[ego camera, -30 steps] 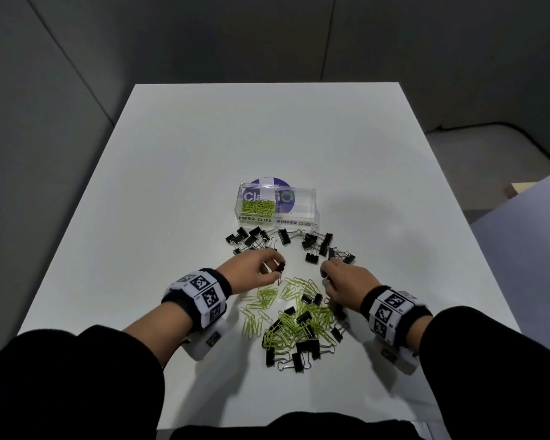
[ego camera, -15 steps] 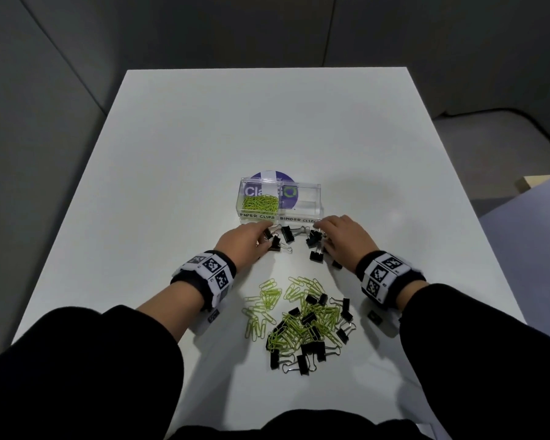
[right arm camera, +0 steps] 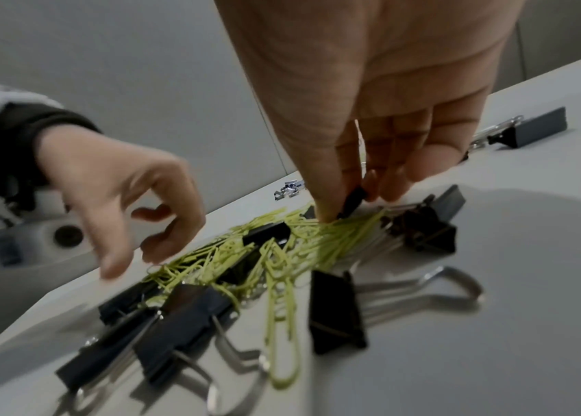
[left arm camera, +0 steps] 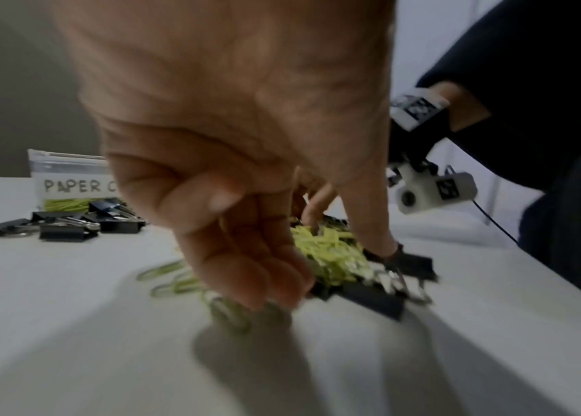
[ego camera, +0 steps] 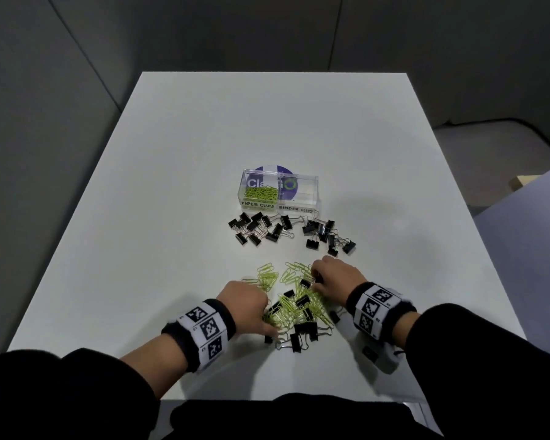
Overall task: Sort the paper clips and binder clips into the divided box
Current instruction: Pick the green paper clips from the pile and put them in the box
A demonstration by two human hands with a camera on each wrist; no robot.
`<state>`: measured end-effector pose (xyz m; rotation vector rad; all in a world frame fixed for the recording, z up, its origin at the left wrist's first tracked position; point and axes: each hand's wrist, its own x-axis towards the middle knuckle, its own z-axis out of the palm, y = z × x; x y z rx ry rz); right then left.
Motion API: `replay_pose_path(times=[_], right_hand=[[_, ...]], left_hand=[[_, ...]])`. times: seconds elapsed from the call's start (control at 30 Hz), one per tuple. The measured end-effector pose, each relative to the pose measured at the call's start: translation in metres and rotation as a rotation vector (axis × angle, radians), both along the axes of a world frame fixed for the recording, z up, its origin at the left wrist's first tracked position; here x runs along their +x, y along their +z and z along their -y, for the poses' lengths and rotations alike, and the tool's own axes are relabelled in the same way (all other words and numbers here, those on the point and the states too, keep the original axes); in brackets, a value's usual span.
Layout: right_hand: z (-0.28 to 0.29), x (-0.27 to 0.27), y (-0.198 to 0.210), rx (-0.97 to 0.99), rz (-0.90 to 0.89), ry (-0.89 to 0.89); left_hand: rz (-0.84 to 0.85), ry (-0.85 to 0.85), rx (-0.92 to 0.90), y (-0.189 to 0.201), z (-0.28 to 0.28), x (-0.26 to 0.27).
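Observation:
A clear divided box [ego camera: 311, 188] stands mid-table; green paper clips [ego camera: 261, 192] fill its left compartment, and the right one looks empty. Two groups of black binder clips [ego camera: 254, 228] [ego camera: 326, 235] lie just in front of it. Nearer me lies a mixed pile [ego camera: 296, 308] of green paper clips and binder clips. My left hand [ego camera: 269, 315] hovers at the pile's left edge, fingers loosely curled and holding nothing [right arm camera: 132, 253], thumb tip touching a binder clip [left arm camera: 413, 266]. My right hand [ego camera: 313, 279] pinches a small black binder clip [right arm camera: 353, 200] at the pile's far right.
The white table [ego camera: 172, 185] runs far beyond the box and to both sides. Its front edge is close under my forearms. Grey wall panels stand behind and to the left, and a lower surface lies off the right edge.
Both hands have drawn back from the binder clips in front of the box to the mixed pile near me. The right hand now pinches a binder clip there.

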<state>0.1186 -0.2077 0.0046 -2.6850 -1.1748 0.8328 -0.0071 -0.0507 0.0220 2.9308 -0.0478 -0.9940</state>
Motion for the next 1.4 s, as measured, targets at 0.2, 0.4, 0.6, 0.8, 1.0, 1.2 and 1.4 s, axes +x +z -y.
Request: replay_pose_path(times=[0.2,0.4,0.6,0.8,1.0,1.2,1.4], right_hand=[[0.005,0.003,0.007,0.057,-0.024,0.051],[0.026,0.008,0.019,0.082,-0.023,-0.030],[0.053,0.011,0.019,0.056,-0.026,-0.099],[0.070,0.005,0.015,0.013,0.003,0.128],[0.063,0.004,-0.003,0.035,0.010,0.085],[0.058,0.005,-0.003,0.031,0.045,0.143],[0.057,0.000,-0.001,0.087,0.098,0.270]], left_hand=[[0.030,0.146,-0.041,-0.007,0.014,-0.010],[0.082,0.294,-0.083,-0.004,0.018,-0.008],[0.153,0.367,-0.163,-0.007,0.015,-0.010],[0.234,0.144,-0.129,-0.013,0.018,-0.013],[0.243,0.075,-0.067,-0.015,0.020,-0.015],[0.313,-0.049,0.016,-0.018,0.016,-0.014],[0.340,-0.221,0.072,-0.021,0.004,-0.012]])
